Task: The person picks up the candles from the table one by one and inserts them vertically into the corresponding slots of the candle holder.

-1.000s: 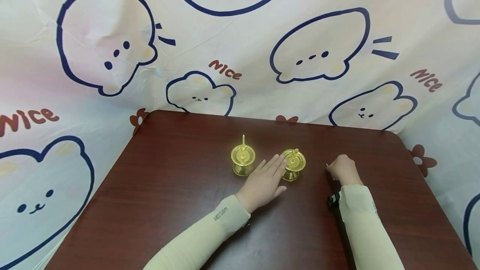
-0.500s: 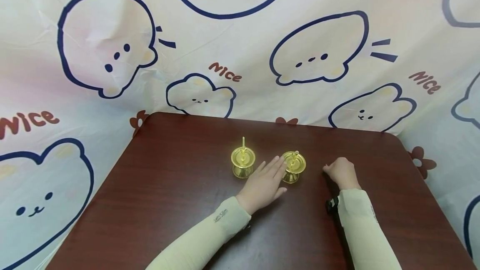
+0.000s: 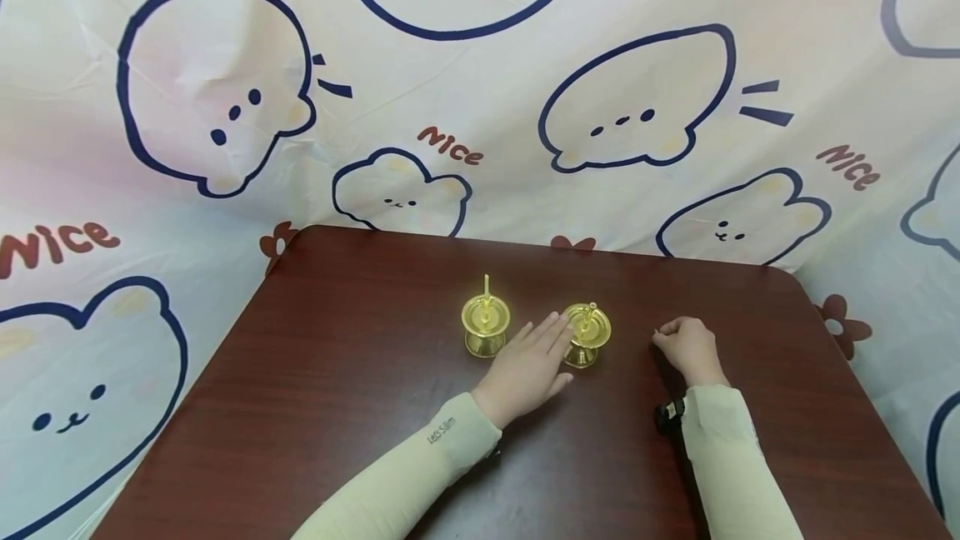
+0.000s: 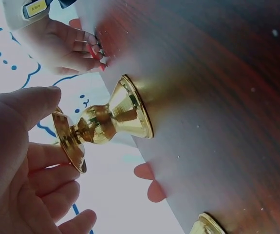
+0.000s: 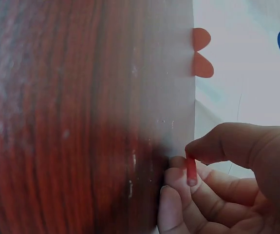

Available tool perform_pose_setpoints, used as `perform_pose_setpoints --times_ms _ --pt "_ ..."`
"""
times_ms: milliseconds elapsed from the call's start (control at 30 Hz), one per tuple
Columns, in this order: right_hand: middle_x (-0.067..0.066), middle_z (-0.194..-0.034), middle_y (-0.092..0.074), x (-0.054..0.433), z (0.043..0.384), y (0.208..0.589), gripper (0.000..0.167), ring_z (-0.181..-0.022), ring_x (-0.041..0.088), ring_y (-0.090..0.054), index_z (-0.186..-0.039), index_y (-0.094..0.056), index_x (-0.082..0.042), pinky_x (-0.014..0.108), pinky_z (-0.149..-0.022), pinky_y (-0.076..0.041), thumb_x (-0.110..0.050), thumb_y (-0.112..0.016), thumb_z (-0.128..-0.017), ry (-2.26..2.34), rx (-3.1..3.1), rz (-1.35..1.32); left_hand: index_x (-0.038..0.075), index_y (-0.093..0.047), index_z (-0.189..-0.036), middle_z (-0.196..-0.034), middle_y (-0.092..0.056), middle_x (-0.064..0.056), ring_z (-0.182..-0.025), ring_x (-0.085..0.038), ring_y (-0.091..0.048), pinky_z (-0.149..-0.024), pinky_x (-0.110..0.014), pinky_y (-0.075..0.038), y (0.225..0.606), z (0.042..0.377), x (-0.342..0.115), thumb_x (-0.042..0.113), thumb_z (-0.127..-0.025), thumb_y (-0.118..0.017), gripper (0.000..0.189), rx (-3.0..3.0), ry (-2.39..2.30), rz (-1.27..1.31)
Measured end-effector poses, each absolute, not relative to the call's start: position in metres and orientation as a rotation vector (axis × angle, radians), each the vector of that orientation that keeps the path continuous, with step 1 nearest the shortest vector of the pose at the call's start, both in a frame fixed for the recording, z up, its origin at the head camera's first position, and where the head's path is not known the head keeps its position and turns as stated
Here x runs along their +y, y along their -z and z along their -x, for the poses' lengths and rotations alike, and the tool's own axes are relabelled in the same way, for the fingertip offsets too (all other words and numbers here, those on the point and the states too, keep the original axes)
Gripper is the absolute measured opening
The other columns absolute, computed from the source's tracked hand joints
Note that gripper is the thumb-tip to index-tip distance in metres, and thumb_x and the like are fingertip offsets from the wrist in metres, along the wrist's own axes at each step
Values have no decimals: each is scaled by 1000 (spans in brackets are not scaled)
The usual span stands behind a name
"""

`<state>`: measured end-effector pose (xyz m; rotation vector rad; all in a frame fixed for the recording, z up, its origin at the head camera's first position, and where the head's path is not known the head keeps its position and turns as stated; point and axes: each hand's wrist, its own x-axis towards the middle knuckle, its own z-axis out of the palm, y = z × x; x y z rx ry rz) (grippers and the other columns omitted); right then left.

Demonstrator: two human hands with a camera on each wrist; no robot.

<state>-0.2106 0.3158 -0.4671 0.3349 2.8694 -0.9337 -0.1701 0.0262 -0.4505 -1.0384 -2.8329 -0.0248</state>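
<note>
Thumb and finger of the right hand pinch a short red stick; pickup appears complete. Gold metal pedestal stand, left of this grip beside the straight-fingered left hand, has no stick contact yet.

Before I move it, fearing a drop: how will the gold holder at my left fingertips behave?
The gold holder looks metallic, so probably stiff. Its polished shine suggests it may slip. Pushed at the wide dish, it might tip despite its flared base.
</note>
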Motion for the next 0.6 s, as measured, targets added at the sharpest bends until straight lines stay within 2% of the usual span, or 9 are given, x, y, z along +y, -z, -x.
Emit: perform_pose_setpoints --times_ms 100,233,333,467,600 --pt "30 -121 -64 318 210 468 29 -101 43 -62 -106 -71 8 53 -81 -53 -17 -57 -99 967 2853 -353 9 -39 -157 -164 -32 -5 -152 -19 -27 -121 -39 -27 451 170 27 49 -102 -56 70 -2828 30 1038" --pt "30 -123 -64 320 209 470 31 -103 43 -61 -108 -71 7 52 -82 -52 -18 -55 -100 996 2856 -365 9 -40 -156 -164 -33 -5 -152 -19 -27 -121 -38 -28 451 171 27 49 -102 -56 69 -2819 31 1040" --pt "26 -108 -69 321 209 470 30 -92 37 -63 -106 -71 7 46 -75 -53 -18 -56 -99 1028 2853 -386 9 -41 -155 -163 -34 -5 -151 -19 -28 -121 -37 -29 450 171 28 49 -102 -57 69 -2808 24 1050" --pt "13 -82 -70 319 209 468 29 -75 26 -63 -104 -70 6 35 -65 -50 -19 -57 -99 1088 2835 -405 8 -41 -155 -163 -34 -7 -151 -20 -30 -121 -36 -28 449 171 28 47 -102 -57 68 -2799 10 1058" --pt "6 -74 -67 315 208 468 28 -72 23 -60 -103 -71 6 33 -64 -47 -20 -58 -100 1125 2825 -395 7 -40 -155 -163 -34 -8 -151 -21 -30 -121 -35 -28 449 171 27 45 -102 -58 68 -2804 -10 1056"
